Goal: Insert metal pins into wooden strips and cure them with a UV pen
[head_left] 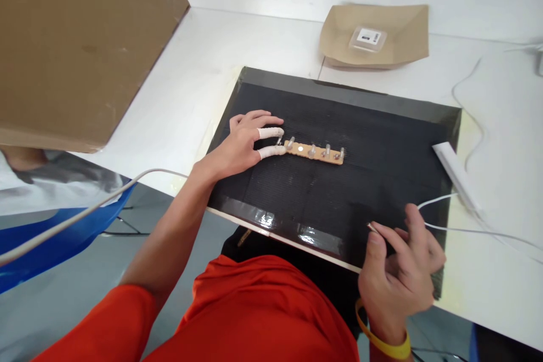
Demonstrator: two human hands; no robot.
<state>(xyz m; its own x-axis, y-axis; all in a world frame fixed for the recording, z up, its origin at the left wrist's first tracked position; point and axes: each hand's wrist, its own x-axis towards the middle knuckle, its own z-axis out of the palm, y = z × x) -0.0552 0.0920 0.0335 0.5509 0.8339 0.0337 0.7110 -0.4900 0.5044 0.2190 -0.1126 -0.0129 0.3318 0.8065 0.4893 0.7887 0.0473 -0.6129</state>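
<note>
A narrow tan strip [306,150] lies on the black mat [382,181], with several small clear cylindrical pieces [326,151] standing along it and a white dot near its left end. At that end is my left hand [246,142], with white covers on thumb and index finger. These two fingertips close around a small shiny piece [279,140], and the thumb tip touches the strip's end. Over the mat's front right corner, my right hand [401,271] is raised, thumb and index finger pinching a tiny object [371,227] too small to name. A yellow band circles that wrist.
Behind the mat stands a brown paper tray [407,39] holding a clear case [368,39] with a white label. A white bar [456,175] with cables lies at the mat's right edge. A large brown board [85,51] rises at left, and a thick cable [85,209] crosses below it.
</note>
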